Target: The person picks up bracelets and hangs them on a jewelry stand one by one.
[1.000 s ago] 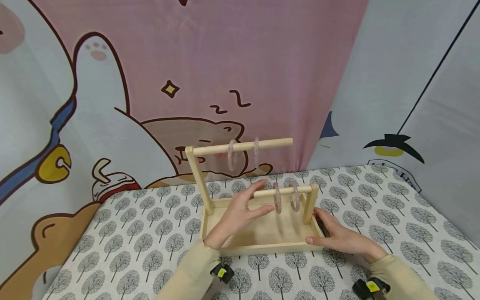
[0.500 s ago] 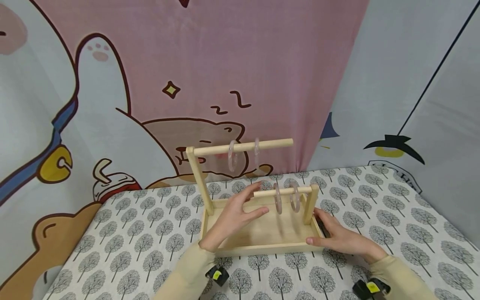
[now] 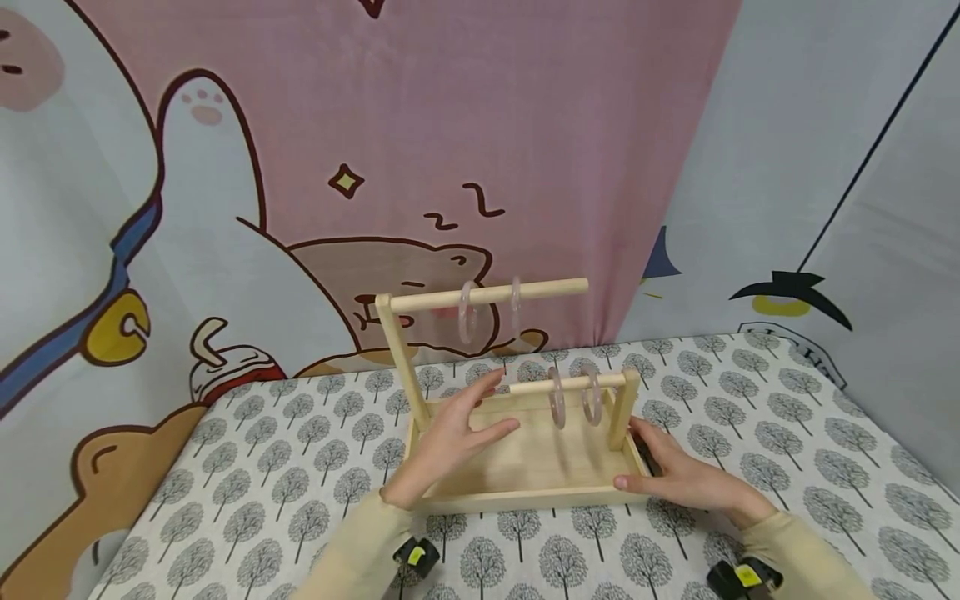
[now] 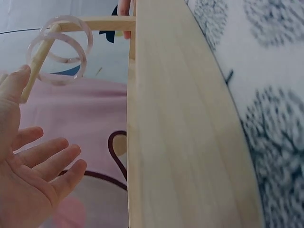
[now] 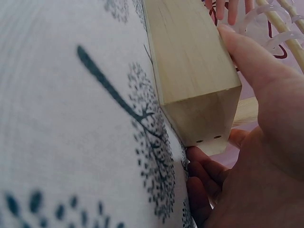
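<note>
A pale wooden bracelet stand has a shallow tray base point(image 3: 525, 501), a tall left post with an upper bar point(image 3: 555, 289), and a short right post with a lower bar point(image 3: 532, 387). Two translucent pinkish bangles hang on each bar, one upper bangle point(image 3: 462, 315) and one lower bangle point(image 3: 558, 412) among them. My left hand point(image 3: 444, 443), fingers spread and holding nothing, is over the tray, left of the lower bar's free end. My right hand point(image 3: 690, 481) grips the tray's right end, thumb along the front wall; in the right wrist view its fingers curl by the end wall point(image 5: 199, 116).
The stand rests on a white cloth point(image 3: 300, 500) printed with grey trees. Behind it hangs a cartoon curtain point(image 3: 585, 150) in pink and white. A dark band with a yellow tag point(image 3: 416, 556) shows at the left wrist, with a similar one at the right.
My left hand has drawn back leftward, away from the lower bangles and the bar's free end. The right hand stays at the tray's end, and the bangles hang where they were.
</note>
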Action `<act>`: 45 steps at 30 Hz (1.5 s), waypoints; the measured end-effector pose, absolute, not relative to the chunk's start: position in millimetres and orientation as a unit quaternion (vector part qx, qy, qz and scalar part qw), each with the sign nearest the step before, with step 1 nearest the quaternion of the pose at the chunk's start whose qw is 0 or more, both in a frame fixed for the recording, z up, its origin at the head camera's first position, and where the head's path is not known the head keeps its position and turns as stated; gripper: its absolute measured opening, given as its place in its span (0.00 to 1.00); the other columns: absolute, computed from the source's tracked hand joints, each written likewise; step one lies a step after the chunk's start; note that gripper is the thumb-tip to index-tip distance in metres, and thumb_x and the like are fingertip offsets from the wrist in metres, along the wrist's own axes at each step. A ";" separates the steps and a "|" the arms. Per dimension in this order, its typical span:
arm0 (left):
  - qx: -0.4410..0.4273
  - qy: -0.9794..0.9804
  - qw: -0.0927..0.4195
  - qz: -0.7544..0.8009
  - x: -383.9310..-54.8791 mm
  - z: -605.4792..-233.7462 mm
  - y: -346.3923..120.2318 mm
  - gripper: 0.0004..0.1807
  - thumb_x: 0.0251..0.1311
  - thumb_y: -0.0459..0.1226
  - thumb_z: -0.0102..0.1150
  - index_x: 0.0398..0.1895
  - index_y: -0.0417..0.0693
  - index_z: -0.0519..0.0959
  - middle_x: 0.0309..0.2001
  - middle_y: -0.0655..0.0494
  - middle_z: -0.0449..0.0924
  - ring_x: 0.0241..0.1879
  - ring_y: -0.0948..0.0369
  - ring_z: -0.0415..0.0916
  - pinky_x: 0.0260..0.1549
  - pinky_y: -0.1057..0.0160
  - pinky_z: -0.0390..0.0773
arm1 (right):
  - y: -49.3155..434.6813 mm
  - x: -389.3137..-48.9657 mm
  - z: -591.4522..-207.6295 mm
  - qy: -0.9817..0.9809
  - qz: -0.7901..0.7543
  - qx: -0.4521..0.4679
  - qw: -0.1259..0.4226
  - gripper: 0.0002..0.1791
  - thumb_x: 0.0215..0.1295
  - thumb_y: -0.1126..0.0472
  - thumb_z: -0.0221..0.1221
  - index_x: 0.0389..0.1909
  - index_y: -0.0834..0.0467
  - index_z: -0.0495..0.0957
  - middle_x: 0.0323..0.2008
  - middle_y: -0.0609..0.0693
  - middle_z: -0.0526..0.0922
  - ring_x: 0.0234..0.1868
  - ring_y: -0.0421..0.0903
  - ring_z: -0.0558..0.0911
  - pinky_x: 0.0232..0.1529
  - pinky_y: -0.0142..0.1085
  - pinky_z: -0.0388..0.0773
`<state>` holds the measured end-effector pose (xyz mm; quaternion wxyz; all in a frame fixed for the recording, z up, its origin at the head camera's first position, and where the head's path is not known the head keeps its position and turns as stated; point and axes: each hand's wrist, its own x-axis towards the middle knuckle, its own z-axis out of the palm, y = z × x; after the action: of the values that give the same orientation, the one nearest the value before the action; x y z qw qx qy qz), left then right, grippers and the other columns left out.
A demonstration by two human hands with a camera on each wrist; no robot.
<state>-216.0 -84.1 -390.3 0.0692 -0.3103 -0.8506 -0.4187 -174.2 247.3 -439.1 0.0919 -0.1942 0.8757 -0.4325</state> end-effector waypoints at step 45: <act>-0.278 -0.920 0.125 -0.248 -176.0 -428.4 -183.1 0.37 0.61 0.48 0.62 0.68 0.38 0.65 0.66 0.36 0.64 0.59 0.38 0.67 0.54 0.38 0.69 | 249.2 -172.3 -433.9 0.893 -0.404 -0.179 0.084 0.53 0.60 0.48 0.65 0.71 0.72 0.45 0.68 0.78 0.47 0.66 0.76 0.47 0.56 0.75 0.48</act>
<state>-176.0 -183.1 -428.4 0.1245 -0.2780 -0.9195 -0.2483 -172.3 249.2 -433.9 0.0840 -0.1792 0.8931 -0.4041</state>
